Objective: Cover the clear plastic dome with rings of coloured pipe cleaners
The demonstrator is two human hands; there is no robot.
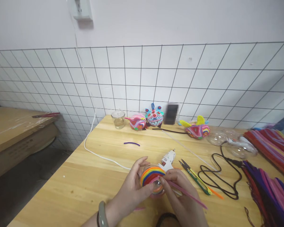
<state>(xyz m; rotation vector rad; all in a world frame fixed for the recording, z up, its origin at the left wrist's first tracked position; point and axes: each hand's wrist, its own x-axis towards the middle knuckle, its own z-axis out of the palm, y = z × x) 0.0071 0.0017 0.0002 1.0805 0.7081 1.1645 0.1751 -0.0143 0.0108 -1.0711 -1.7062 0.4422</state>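
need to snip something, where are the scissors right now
In the head view the scissors lie on the wooden table, just right of the glue gun and the right hand, left of the coiled black cable.

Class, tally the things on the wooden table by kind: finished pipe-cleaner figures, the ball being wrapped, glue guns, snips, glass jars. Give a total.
Finished pipe-cleaner figures: 3
Ball being wrapped, held in left hand and right hand: 1
Glue gun: 1
Snips: 1
Glass jar: 1
Total: 7

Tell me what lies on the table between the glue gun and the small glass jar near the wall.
In the head view, only a short purple pipe cleaner lies between the glue gun and the glass jar; otherwise bare table.
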